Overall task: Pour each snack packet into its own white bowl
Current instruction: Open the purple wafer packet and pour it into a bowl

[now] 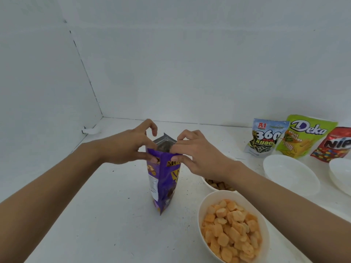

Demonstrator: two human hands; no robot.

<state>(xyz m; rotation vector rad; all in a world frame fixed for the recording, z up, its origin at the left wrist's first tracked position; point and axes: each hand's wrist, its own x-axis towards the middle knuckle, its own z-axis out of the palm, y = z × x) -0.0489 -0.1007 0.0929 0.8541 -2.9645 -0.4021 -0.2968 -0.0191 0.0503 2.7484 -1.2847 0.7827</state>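
A purple snack packet (163, 179) stands upright on the white table, its top open and the silver lining showing. My left hand (127, 146) pinches the left side of the mouth and my right hand (191, 151) pinches the right side. A white bowl (204, 204) at front right holds orange puffed snacks. Behind it, partly hidden by my right forearm, another white bowl (209, 185) holds brown pieces. Two empty white bowls sit further right, the nearer bowl (290, 173) whole and the far bowl (340, 171) cut by the frame edge.
Three sealed packets stand against the back wall at right: a grey-blue seed packet (266, 138), a green Deka packet (305, 137) and a red packet (334, 145). White walls close the table at the back and left.
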